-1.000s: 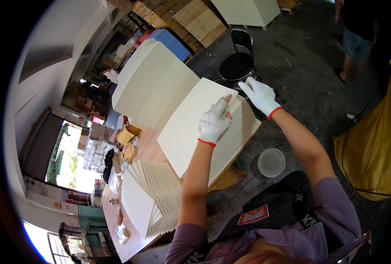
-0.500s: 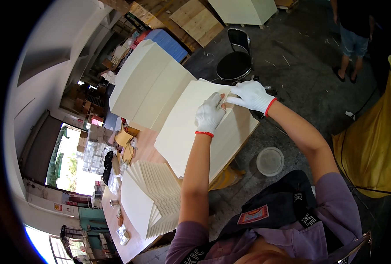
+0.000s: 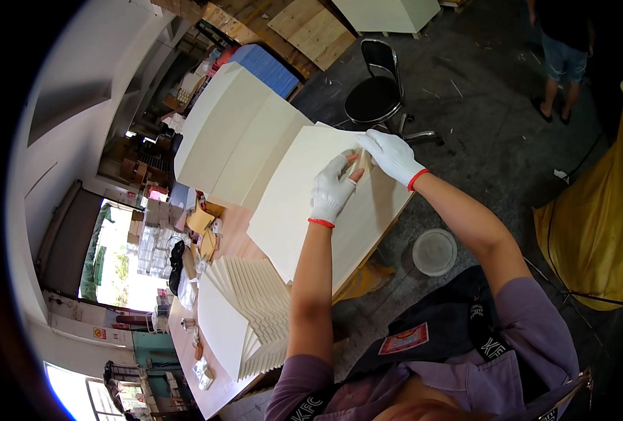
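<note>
Both my hands wear white knit gloves with red cuffs. A large cream board (image 3: 290, 203) lies on top of a stack at the table's near right side. My left hand (image 3: 331, 191) rests over the board, thumb and index finger apart with bare tips showing and nothing visible between them. Beside it, toward the far right edge, my right hand (image 3: 390, 156) lies with its fingers stretched out over a narrow raised cream strip (image 3: 364, 160). What lies beneath the right palm is hidden.
Behind stands a tall stack of cream boards (image 3: 234, 133). Fanned, folded sheets (image 3: 255, 316) lie on the table at near left. A black chair (image 3: 373, 98) stands beyond the table. A round white lid or tub (image 3: 435, 252) and a yellow sack (image 3: 592, 238) are at right. A person (image 3: 564, 56) stands at far right.
My right hand has flattened and shifted slightly left and down over the strip. My left hand has drawn slightly back, its thumb and index finger spreading apart.
</note>
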A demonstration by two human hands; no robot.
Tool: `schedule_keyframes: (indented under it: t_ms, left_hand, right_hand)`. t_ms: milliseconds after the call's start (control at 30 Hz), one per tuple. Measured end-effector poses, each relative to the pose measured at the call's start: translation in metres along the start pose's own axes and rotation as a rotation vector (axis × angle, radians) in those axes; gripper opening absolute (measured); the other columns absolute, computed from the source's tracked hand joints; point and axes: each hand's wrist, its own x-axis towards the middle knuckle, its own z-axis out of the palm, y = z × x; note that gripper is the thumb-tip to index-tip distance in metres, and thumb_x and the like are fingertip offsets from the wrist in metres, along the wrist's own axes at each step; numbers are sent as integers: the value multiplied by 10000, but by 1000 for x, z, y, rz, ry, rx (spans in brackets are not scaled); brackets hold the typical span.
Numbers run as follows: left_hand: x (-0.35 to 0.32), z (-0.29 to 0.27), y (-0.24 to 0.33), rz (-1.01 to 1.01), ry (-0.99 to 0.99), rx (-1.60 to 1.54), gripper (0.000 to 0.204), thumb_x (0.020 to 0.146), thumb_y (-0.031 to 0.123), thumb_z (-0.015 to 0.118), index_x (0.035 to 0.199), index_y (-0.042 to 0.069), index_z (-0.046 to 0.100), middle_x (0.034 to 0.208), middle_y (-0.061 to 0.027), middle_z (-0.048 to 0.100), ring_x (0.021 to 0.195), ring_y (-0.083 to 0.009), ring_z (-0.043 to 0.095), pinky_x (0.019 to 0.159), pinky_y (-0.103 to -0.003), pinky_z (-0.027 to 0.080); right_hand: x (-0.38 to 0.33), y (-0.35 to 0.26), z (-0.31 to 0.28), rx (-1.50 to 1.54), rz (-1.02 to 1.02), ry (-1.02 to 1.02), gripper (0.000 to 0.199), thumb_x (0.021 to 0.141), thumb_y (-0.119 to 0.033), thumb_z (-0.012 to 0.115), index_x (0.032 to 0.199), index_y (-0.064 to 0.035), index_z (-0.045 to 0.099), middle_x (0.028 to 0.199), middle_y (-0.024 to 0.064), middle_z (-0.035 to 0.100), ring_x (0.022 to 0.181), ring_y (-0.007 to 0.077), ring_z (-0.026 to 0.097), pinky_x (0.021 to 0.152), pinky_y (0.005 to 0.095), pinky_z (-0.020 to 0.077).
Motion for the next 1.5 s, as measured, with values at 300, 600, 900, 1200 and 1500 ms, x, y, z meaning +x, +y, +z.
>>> schedule_keyframes:
  t_ms: [300, 600, 900, 1200, 1500]
  left_hand:
    - [0, 2, -4, 38, 80, -107, 338, 928, 107, 636, 1265, 80, 649, 1264, -151, 658, 1120, -227, 645, 959, -306, 473]
    - [-4, 0, 9, -5, 20, 171, 312, 906, 123, 678, 1218, 128, 679, 866, -78, 666, 826, -168, 632, 769, -305, 496]
    - [-4, 2, 3, -23, 87, -11, 294, 940, 193, 616, 1229, 196, 674, 1035, -120, 695, 902, -268, 677, 838, -350, 520]
    - [-3, 2, 2, 74, 51, 211, 257, 914, 158, 665, 1167, 122, 696, 780, -60, 628, 734, -140, 595, 700, -307, 482]
    - [-6, 5, 4, 55, 126, 60, 278, 938, 125, 618, 1205, 152, 691, 914, -115, 699, 817, -172, 648, 762, -302, 505]
  right_hand:
    - [-2, 0, 0, -32, -3, -1, 479, 1010, -507, 383, 1078, -97, 621, 954, 208, 677, 941, 411, 633, 793, 486, 471]
    - [0, 3, 2, -32, -4, 8, 463, 1010, -503, 390, 1076, -99, 607, 975, 224, 673, 950, 432, 624, 801, 499, 470]
    - [-2, 2, 2, -65, 4, 8, 477, 1010, -518, 387, 1060, -89, 590, 956, 229, 672, 940, 427, 629, 784, 501, 469]
    - [-2, -1, 1, -57, 48, -18, 461, 1013, -504, 389, 1048, -87, 580, 934, 220, 671, 934, 425, 630, 778, 499, 468]
    - [-4, -1, 1, -41, -4, 17, 476, 1012, -521, 388, 1019, -80, 568, 905, 221, 665, 913, 427, 628, 767, 505, 464]
